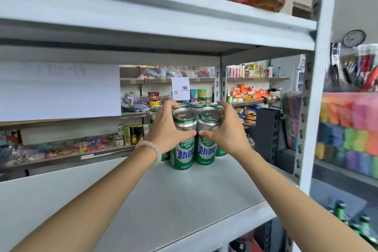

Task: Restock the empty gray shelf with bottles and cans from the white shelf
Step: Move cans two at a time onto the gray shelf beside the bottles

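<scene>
Two hands — left hand [166, 129] and right hand [227, 129] — are pressing a cluster of green cans [193, 139] together at frame centre on the gray shelf [163, 200]; squeezing evenly and sliding, not lifting, would likely be keeping the cans upright.

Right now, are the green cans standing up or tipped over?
Standing up. The green cans show round silver tops facing upward and bottoms flat on the gray shelf, with the left hand and right hand around them.
</scene>
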